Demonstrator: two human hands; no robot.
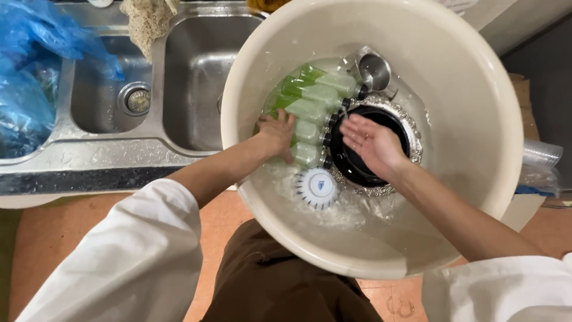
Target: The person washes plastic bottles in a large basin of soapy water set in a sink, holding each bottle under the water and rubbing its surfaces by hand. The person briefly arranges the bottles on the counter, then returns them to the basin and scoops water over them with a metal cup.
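— What is seen in the big bowl?

— A big cream basin (476, 119) with soapy water is seen. A row of small green bottles (310, 110) with black caps is laid in the water, side by side. Just beside the caps, a dark round dish (357, 170) with a silver, lacy rim is found. A shiny metal cup (374, 71) is tipped near the top of the row, and a round white brush (317, 186) is floated below the bottles.

— And the hands?

— The left hand (277, 134) is pressed flat on the lower bottles – its grip is wide, fingers spread, nothing clasped. The right hand (374, 143) is held over the dark dish with the palm up and the fingers loose; its grip is wide too, and nothing is held in it.

— What is seen around the basin?

— A steel double sink (107, 149) is seen to the left, partly under the basin. A blue plastic bag (30, 71) is stuffed in the far left bowl, and a beige net cloth (146, 21) is hung over the sink's edge
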